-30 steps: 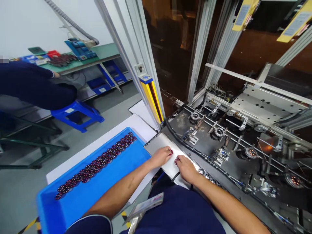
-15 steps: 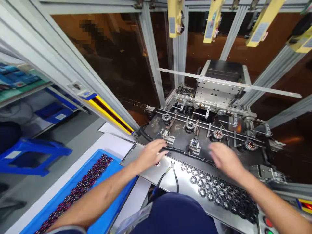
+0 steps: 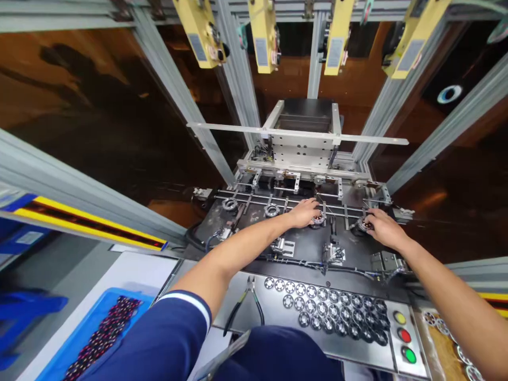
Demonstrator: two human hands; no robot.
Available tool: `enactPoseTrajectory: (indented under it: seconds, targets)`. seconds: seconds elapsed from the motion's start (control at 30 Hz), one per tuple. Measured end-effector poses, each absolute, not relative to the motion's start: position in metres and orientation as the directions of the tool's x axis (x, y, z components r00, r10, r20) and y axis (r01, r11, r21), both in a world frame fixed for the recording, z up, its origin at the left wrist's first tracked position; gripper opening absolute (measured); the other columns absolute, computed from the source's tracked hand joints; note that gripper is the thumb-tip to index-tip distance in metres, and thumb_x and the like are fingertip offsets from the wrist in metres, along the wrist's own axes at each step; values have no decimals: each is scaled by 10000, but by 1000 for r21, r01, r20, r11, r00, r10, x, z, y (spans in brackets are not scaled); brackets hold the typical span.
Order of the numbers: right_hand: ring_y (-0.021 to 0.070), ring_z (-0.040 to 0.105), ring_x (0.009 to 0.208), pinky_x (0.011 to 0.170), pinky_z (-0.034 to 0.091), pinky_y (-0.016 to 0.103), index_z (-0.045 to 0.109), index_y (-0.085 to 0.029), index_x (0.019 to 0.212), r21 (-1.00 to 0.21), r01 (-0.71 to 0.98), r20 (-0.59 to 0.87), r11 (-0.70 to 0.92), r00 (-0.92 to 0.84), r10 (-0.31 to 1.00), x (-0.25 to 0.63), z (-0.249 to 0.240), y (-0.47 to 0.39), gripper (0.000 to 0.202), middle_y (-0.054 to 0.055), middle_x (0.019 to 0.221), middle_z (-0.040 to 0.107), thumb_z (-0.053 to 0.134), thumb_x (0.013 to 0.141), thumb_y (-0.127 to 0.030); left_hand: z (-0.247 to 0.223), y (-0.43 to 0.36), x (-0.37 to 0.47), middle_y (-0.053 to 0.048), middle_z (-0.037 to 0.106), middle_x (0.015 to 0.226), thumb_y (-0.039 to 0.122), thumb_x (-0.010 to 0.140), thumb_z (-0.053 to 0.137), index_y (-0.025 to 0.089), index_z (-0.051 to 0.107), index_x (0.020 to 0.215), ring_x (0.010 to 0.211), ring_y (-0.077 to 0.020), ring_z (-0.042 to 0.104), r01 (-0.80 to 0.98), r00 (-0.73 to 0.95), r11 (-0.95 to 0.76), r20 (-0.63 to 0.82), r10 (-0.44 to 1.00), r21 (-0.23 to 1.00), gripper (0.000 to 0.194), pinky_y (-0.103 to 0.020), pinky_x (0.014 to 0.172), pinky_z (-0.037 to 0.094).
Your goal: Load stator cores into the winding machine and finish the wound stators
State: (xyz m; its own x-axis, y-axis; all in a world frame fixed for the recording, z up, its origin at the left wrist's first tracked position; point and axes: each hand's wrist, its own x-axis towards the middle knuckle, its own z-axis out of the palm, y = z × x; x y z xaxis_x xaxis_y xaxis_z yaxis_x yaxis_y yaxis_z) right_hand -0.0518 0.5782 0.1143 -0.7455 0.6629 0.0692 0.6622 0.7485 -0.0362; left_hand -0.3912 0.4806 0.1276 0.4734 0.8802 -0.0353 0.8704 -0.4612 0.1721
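Observation:
My left hand (image 3: 304, 213) reaches across to a round stator (image 3: 318, 218) with copper windings, seated in the third holder from the left. Its fingers and thumb close on the stator's edge. At the rightmost holder, my right hand (image 3: 381, 227) has its fingers curled round another stator (image 3: 363, 225), which they partly hide. The two left holders, a ring-shaped one (image 3: 229, 204) and its neighbour (image 3: 272, 210), show bare metal rings. Several black-and-silver stators (image 3: 311, 292) lie in rows on the metal ledge in front of me.
Side cutters (image 3: 250, 291) lie on the ledge. A blue tray (image 3: 137, 319) at lower left holds several dark stators with reddish windings. Yellow, red and green buttons (image 3: 405, 335) sit at right. Thin rods (image 3: 293, 203) cross behind the holders; yellow units (image 3: 262, 42) hang above.
My view has turned right. My left hand has moved from above the ledge to the third holder, and my right hand to the rightmost one; both now grip stators.

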Motion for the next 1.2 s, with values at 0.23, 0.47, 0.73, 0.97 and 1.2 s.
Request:
enactPoseTrajectory:
  seconds: [0.23,0.47,0.73,0.97,1.2]
  targets:
    - [369,536,1281,1068,476,491,737,-153,981,-60,655,42,754,-753,657,-45,102,585,258,180,1344,582,648,739,-144,121,491,-394,-117,520,1441,332,924,643,172,599,1266,1317,-305,508,853,518,-504,-116,847,133,379,-565,1077,443]
    - [364,491,1340,1109,440,507,747,-184,1019,-78,652,10,754,-756,654,-42,94,589,299,150,1404,567,673,733,-140,127,498,-391,-117,555,1393,343,933,632,172,589,1275,1247,-285,563,848,528,-509,-158,835,148,385,-537,1031,490]
    - [303,457,1355,1094,419,528,680,-165,1078,-102,647,-46,756,-762,646,-37,91,596,237,120,1426,533,691,881,-297,135,494,-392,-111,596,1331,342,939,624,167,606,1242,1193,-264,598,842,505,-474,-69,860,259,350,-509,998,517]
    - [280,488,1333,1122,391,538,693,-170,1052,-157,618,-45,770,-783,620,-34,91,603,229,106,1367,590,664,921,-356,164,463,-384,-121,657,1259,199,930,597,147,698,979,1088,-209,684,766,436,-474,190,880,435,124,-357,987,540]
    - [332,508,1326,1119,398,567,748,-161,988,-205,589,1,782,-799,602,-34,92,603,205,140,1284,652,668,867,-305,225,378,-380,-138,719,1179,205,879,659,165,576,997,1110,-194,702,604,279,-594,558,782,530,149,-346,957,579]
